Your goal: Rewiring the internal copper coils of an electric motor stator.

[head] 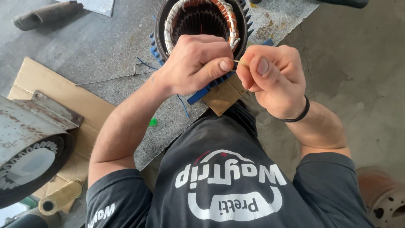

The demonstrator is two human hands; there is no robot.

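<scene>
A blue finned motor stator point(201, 19) with copper windings bound in white tape stands on a grey worktable point(97, 50), propped on a small wooden block point(221, 96). My left hand point(196, 63) rests against the stator's near rim, fingers curled and pinching. My right hand point(270, 76) is closed beside it, thumb and forefinger pinching a thin pale wire or cord point(240, 63) that runs between both hands. A black band sits on my right wrist.
A bent metal wire tool point(122, 76) lies left of the stator. A cardboard sheet point(46, 84) and a rusty grey motor end cover point(29, 139) sit at the left edge. Concrete floor point(363, 63) lies to the right, with a rusty round part point(386, 198) at bottom right.
</scene>
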